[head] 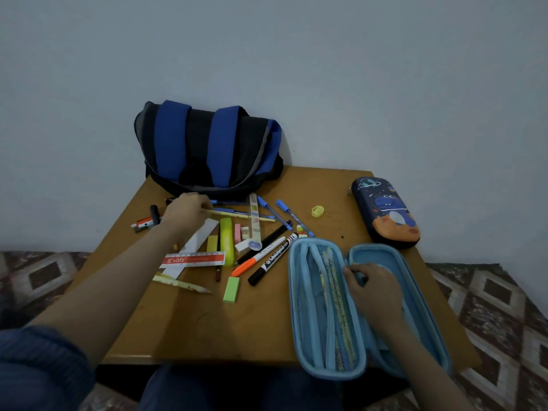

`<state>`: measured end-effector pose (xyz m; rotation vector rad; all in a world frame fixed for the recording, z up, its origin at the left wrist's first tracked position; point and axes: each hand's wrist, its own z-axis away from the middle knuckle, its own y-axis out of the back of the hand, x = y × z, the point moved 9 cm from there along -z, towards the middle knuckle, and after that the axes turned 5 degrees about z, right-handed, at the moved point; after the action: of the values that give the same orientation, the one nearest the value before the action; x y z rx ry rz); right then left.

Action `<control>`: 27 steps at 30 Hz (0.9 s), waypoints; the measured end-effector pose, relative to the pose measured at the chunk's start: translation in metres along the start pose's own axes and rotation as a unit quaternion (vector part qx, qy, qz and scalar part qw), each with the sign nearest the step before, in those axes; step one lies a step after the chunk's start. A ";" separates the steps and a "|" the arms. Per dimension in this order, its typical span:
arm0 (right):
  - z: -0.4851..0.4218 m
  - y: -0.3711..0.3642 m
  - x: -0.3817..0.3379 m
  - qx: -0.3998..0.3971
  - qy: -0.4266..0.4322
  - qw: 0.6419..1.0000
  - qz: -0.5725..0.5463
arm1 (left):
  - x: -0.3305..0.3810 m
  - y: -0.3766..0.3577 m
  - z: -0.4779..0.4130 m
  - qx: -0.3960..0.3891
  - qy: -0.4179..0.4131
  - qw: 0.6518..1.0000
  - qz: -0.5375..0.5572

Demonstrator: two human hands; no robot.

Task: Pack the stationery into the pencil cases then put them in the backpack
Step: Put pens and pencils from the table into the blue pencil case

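A light blue pencil case lies open at the table's front right, with pencils behind its mesh pocket. My right hand rests at the case's middle hinge, fingers curled on the mesh edge. My left hand reaches to the far left of the stationery pile and pinches a yellow pencil. Pens, markers, rulers, erasers and a yellow highlighter lie scattered mid-table. A closed dark blue dinosaur pencil case sits at the far right. The blue and black backpack leans against the wall.
The small wooden table stands against a plain wall, with patterned floor covering on both sides. A yellow sharpener lies alone between the pens and the dinosaur case. My knees are under the table's front edge.
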<state>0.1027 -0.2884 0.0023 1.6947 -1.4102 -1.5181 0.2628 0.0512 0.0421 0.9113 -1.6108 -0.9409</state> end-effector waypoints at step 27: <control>0.001 0.004 -0.008 -0.048 -0.009 0.999 0.013 | 0.103 0.061 0.069 0.190 -0.023 0.848 0.495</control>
<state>0.1014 -0.2826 0.0094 1.6041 -1.3411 -1.5644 0.1682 -0.0072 0.1249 0.1836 -1.9976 0.0918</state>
